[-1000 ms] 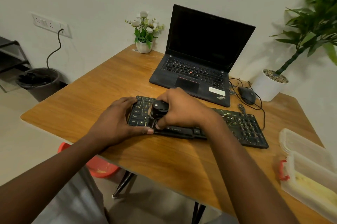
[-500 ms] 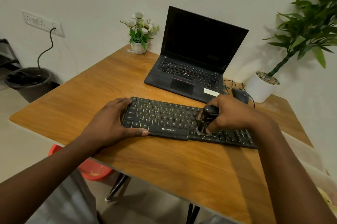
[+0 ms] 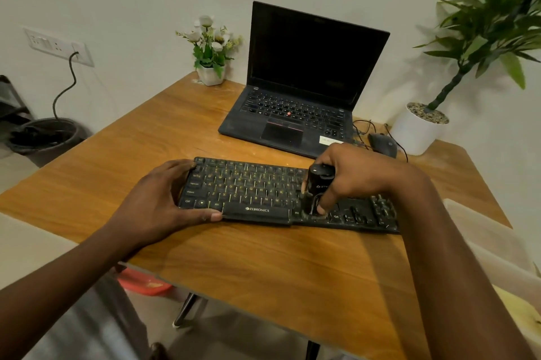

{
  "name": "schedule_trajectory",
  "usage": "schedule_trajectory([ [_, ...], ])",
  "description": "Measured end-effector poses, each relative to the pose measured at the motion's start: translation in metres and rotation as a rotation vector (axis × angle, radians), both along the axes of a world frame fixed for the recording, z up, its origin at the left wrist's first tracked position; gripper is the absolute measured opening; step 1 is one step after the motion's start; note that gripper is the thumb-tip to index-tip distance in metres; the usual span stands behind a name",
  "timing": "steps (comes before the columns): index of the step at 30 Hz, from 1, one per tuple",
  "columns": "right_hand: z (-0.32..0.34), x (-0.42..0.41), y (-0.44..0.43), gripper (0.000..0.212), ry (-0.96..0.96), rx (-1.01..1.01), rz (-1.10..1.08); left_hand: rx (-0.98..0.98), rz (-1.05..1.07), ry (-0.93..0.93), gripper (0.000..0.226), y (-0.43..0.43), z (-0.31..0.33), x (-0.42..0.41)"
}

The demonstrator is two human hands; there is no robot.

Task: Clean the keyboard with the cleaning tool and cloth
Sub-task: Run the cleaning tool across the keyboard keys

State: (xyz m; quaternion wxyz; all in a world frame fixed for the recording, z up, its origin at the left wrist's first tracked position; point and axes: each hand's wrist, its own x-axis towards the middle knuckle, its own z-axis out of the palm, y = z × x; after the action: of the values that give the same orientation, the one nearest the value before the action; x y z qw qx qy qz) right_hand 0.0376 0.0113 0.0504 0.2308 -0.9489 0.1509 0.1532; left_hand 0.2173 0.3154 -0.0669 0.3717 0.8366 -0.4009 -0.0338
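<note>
A keyboard is lying on the bench, in front of a laptop; a mouse is sitting right of the laptop, a flowerpot left.

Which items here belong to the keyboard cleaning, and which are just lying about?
In use: keyboard, cleaning tool, right hand gripping the tool, left hand holding the keyboard's end.
Lying about: laptop, mouse, flower pot, potted plant, bin.

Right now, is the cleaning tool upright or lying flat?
Roughly upright: the right hand grips the cleaning tool on end, its base on the keyboard.
</note>
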Motion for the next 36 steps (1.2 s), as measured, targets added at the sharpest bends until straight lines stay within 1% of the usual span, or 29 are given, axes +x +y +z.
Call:
schedule_trajectory([
  [3, 0.005, 0.006, -0.007, 0.038, 0.033, -0.034, 0.014, -0.007, -0.004, -0.009, 0.115, -0.001, -0.001, -0.001],
  [8, 0.004, 0.019, -0.010, 0.035, -0.069, -0.120, -0.010, -0.020, -0.013, 0.028, 0.113, -0.001, 0.000, 0.000],
  [11, 0.000, 0.020, -0.013, 0.036, -0.089, -0.090, 0.005, -0.030, -0.025, 0.059, 0.117, -0.001, 0.000, 0.003],
  [16, 0.000, 0.018, -0.013, 0.037, -0.034, -0.016, 0.088, -0.038, -0.017, 0.053, 0.110, -0.002, 0.000, 0.000],
  [20, 0.000, 0.013, -0.021, 0.037, -0.005, 0.051, 0.070, -0.044, -0.020, 0.066, 0.105, -0.003, 0.001, -0.002],
  [22, 0.000, 0.013, -0.023, 0.036, -0.039, 0.029, 0.047, -0.034, -0.008, 0.072, 0.108, -0.002, 0.001, -0.001],
  [25, -0.003, 0.017, -0.021, 0.031, -0.160, -0.046, 0.000, -0.021, -0.001, 0.065, 0.120, -0.002, 0.001, 0.001],
  [27, -0.004, 0.019, -0.019, 0.032, -0.193, -0.030, -0.006, -0.020, -0.008, 0.067, 0.121, -0.002, 0.002, 0.000],
  [31, -0.004, 0.021, -0.014, 0.039, -0.110, 0.018, 0.065, -0.014, -0.008, 0.067, 0.114, -0.002, 0.003, -0.002],
  [33, -0.003, 0.019, -0.015, 0.040, -0.068, 0.056, 0.089, -0.007, -0.004, 0.058, 0.118, -0.003, 0.003, -0.001],
  [36, -0.002, 0.017, -0.017, 0.039, -0.073, 0.021, 0.070, -0.018, -0.014, 0.060, 0.116, -0.003, 0.002, 0.000],
])
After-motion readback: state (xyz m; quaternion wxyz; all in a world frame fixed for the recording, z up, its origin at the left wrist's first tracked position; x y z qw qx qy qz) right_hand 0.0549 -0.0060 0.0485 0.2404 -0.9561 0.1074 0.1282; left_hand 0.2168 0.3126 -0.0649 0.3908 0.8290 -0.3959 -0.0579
